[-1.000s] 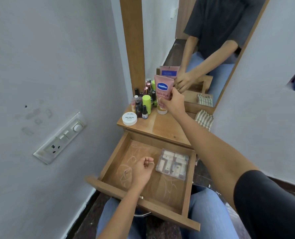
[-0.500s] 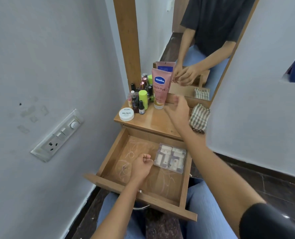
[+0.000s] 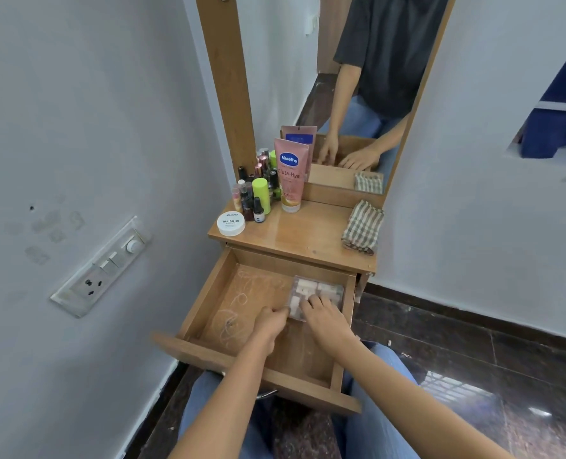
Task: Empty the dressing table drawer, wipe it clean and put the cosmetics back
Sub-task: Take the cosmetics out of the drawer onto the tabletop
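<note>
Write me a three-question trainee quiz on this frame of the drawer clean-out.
1. True or false: the Vaseline tube stands on the tabletop.
2. What lies in the open drawer? A a hairbrush; B a clear plastic case; C a perfume box.
3. Which hand has its fingers on top of the case?

Key: 1 true; 2 B; 3 the right hand.
</note>
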Tool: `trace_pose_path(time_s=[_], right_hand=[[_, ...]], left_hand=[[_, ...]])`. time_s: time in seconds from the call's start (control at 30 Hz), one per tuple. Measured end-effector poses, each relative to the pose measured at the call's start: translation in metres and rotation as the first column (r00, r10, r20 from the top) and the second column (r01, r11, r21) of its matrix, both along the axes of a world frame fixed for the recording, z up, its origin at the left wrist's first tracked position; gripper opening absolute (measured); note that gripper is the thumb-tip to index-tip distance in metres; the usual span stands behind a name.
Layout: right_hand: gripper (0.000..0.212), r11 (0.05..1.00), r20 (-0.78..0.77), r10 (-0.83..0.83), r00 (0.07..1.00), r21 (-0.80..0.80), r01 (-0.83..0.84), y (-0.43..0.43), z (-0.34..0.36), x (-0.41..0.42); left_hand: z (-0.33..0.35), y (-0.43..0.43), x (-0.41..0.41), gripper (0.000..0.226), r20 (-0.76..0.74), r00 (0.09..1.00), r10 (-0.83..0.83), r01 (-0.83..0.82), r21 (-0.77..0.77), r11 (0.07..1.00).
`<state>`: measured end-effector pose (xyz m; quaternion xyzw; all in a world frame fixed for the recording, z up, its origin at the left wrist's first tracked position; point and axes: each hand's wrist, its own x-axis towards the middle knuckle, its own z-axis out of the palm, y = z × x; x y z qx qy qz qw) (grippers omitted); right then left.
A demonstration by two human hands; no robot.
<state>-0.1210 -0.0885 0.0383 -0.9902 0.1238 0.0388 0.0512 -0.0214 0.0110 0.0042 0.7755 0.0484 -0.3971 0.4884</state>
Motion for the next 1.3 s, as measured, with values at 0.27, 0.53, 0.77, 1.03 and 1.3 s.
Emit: trace_pose_path(time_s=[0.27,0.53,0.77,1.03,1.3], right_hand=[[0.052,0.994,-0.082,-0.009,0.997,-0.113,0.000,-0.010,0.000,0.011],[0.053,0.996,0.064,0.011,0.998,-0.085,-0.006,-0.005,-0.005,0.005],[0.065,0.999,0.159,0.009,0.987,-0.043,-0.003,-0.001,0.005,-0.001],[0.044,0.985,0.475,0.159,0.865,-0.010,-0.175,0.014,0.017,-0.017],[0.034,0.992,0.715,0.125,0.688,-0.086,-0.092,-0.001,0.049,0.006]], left_hand=[[0.002,-0.009,0.000,0.032,0.030,0.999,-0.022,0.022,0.025,0.999],[0.016,-0.005,0.004,0.015,0.106,0.994,0.033,-0.036,0.028,0.999],[0.035,-0.013,0.002,0.015,-0.119,0.962,0.245,-0.265,-0.207,0.942],[0.082,0.043,-0.004,0.008,-0.115,0.951,0.286,-0.307,-0.391,0.867],[0.123,0.025,0.008,0.008,-0.128,0.943,0.308,-0.325,-0.557,0.764]])
